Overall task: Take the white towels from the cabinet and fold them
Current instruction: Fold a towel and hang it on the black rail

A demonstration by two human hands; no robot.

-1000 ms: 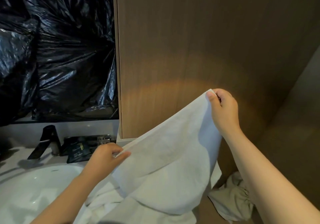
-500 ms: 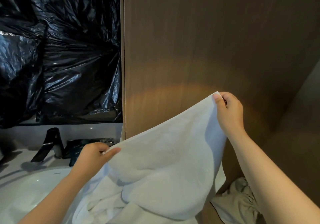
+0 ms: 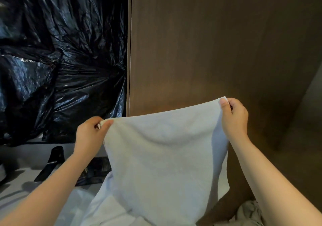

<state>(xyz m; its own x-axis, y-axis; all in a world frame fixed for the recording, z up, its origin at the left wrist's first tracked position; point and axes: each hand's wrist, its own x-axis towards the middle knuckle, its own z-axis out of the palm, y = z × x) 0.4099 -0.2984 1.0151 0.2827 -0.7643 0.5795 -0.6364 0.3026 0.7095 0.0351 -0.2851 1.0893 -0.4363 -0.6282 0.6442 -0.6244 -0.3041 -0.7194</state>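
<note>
Counted: 2 hands (left hand point(image 3: 90, 136), right hand point(image 3: 234, 119)), 1 white towel point(image 3: 165, 156) held up, 1 black tap point(image 3: 52, 163), 1 crumpled beige cloth point(image 3: 247, 213) at btm right. More white fabric point(image 3: 111, 213) is heaped below; no. of pieces can't be told. Towel's top edge is stretched betw. the hands, sagging a bit mid-span, R corner held higher than L. It is hung in front of the wood panel point(image 3: 209, 51), w/ black plastic sheet point(image 3: 61, 60) to the left; lower part is draped onto the heap. L top corner is pinched betw. thumb & curled fingers; R top corner likewise, thumb in front, fingers curled behind.
</note>
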